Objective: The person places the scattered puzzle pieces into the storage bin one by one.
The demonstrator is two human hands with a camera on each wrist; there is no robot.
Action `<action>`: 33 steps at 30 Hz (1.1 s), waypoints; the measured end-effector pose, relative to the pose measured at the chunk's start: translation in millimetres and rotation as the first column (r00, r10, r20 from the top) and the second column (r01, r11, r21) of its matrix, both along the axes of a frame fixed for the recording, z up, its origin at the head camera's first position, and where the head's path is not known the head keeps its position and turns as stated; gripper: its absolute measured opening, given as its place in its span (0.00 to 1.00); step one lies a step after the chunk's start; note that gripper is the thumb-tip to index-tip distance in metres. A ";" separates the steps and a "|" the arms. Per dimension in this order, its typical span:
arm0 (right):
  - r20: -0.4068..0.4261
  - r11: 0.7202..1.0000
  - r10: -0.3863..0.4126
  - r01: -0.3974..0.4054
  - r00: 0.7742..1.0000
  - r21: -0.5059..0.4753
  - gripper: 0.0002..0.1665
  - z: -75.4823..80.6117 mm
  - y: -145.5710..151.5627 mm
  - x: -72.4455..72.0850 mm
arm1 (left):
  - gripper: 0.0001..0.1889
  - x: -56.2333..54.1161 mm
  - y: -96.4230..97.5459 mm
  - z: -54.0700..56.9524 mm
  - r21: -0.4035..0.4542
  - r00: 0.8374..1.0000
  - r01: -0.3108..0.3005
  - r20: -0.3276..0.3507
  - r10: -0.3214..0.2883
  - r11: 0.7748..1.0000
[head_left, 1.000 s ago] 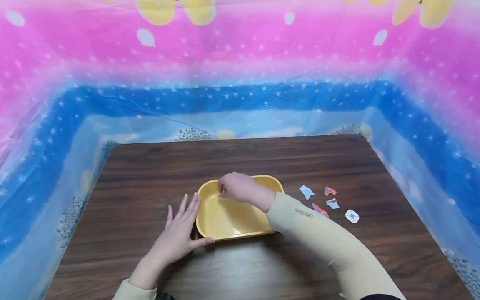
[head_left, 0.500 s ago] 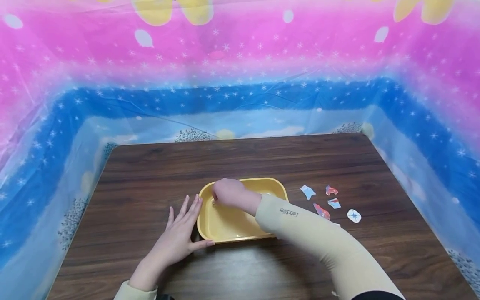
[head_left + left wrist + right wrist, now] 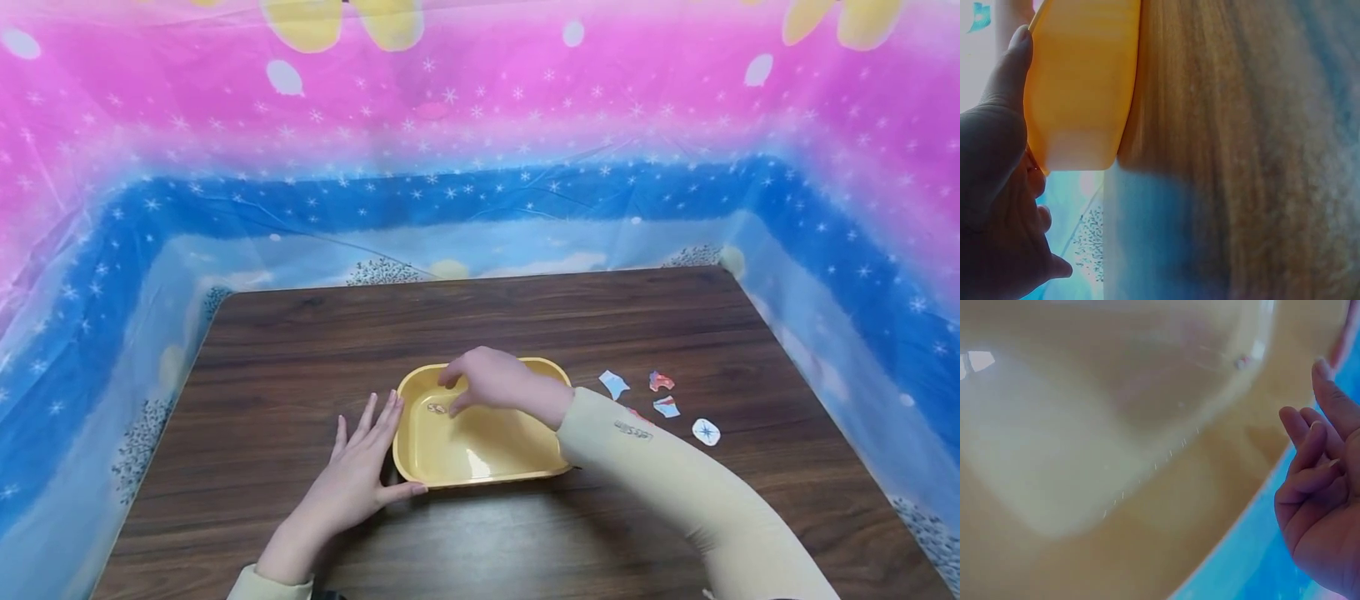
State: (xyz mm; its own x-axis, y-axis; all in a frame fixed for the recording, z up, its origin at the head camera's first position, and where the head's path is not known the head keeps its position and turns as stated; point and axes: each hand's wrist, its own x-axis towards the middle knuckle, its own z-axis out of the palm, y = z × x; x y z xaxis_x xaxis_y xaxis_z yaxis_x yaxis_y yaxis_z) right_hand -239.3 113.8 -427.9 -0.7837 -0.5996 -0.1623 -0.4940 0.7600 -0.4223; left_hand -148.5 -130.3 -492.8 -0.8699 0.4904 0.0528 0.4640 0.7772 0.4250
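A yellow tray (image 3: 450, 462) stands on the dark wooden table. My left hand (image 3: 356, 475) rests against its left end, fingers spread, thumb at the front corner. In the left wrist view the left thumb (image 3: 1011, 72) lies along the rim of the tray (image 3: 1085, 75). Over the back of the tray hovers my right hand (image 3: 498, 379), thumb and fingers apart with nothing between them. Just left of its fingertips, small loop-shaped items (image 3: 437, 408) lie on the tray floor, too small to tell their kind. The right wrist view shows the right hand (image 3: 1322, 475) above the tray wall.
Right of the tray lie several cut paper pieces: a pale blue one (image 3: 614, 384), a red one (image 3: 660, 381), a blue and red one (image 3: 666, 407) and a white piece with a compass star (image 3: 705, 432). My right sleeve (image 3: 660, 467) partly covers another red piece.
My right hand has let go of the small loop-shaped items at the tray's left end, opened its fingers and drawn back to the right. The left hand has stayed at the tray.
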 end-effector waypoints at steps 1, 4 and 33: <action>-0.003 1.000 -0.008 0.008 1.000 -0.027 0.27 3.3 6.8 1.3 | 0.63 -0.2 -0.2 0.0 0.001 1.000 0.000 0.003 0.000 1.000; -0.023 0.995 -0.045 0.042 0.999 -0.095 0.27 14.2 30.4 5.1 | 0.63 -0.8 0.0 0.3 0.005 1.000 0.001 0.006 -0.001 1.000; 0.004 0.700 -0.714 0.713 0.700 0.043 0.26 -60.6 207.7 47.4 | 0.63 -0.3 1.4 0.2 0.010 1.000 0.002 0.010 -0.002 1.000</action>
State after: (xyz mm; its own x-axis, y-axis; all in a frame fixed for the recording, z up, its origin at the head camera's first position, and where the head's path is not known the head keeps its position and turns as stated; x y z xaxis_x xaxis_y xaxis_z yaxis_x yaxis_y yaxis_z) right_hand -191.9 321.5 -488.6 -0.9709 0.1443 -0.1913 0.2102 0.8959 -0.3914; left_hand -148.8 -128.9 -492.6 -0.8695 0.4914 0.0490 0.4610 0.7720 0.4376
